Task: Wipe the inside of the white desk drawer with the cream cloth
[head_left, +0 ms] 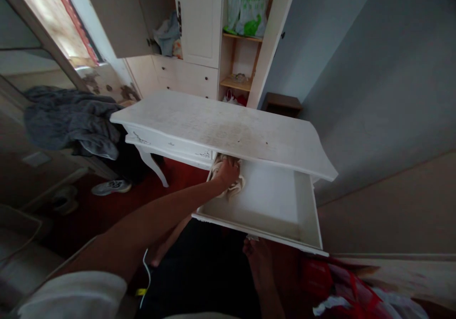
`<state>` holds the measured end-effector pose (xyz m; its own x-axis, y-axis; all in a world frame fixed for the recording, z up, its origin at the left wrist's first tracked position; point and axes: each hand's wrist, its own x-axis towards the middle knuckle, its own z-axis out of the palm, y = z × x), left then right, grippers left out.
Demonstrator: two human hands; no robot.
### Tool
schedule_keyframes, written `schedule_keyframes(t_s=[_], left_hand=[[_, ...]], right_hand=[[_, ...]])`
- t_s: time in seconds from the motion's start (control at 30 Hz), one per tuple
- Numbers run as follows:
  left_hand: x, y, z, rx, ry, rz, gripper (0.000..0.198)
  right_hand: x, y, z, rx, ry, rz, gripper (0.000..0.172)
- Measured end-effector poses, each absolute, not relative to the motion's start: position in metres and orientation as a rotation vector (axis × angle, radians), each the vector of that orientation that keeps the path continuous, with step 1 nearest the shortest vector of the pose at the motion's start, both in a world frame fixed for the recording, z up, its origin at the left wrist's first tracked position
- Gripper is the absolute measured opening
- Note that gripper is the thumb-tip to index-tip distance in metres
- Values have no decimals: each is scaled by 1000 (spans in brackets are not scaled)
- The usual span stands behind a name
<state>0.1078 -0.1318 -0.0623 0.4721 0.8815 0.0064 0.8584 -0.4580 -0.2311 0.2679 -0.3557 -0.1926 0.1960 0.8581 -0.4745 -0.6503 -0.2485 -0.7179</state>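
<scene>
My left hand [228, 171] reaches into the pulled-out drawer [274, 191] of a white dressing table [213, 119]. Its fingers press on a crumpled beige cloth [235, 188] bunched in the drawer's left rear part. The drawer's pale bottom shows to the right of the cloth. Below the drawer's front edge is my right hand [257, 250], fingers curled together. A small whitish piece [252, 238] shows at its fingertips; I cannot make out what it is. Dark stains mark the middle of the tabletop.
A grey fluffy blanket [71, 117] is heaped at left, with a shoe [111, 187] on the red floor. Behind stands a white wardrobe [199, 20] with open doors and a plastic bag [251, 10] on a shelf. Red and clear bags [352, 286] lie at lower right.
</scene>
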Motion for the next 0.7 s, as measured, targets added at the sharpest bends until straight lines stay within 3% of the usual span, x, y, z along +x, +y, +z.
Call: schedule_keyframes(t_s=[0.37,0.7], left_hand=[[106,-109,-52,-2575,-1684,211,43],[112,-172,-48,-2567,-1730,412,37]], right_hand=[[267,-356,-187,-1109,-219,1460,42],[265,-354,-187,-1081,-180,1478,42]])
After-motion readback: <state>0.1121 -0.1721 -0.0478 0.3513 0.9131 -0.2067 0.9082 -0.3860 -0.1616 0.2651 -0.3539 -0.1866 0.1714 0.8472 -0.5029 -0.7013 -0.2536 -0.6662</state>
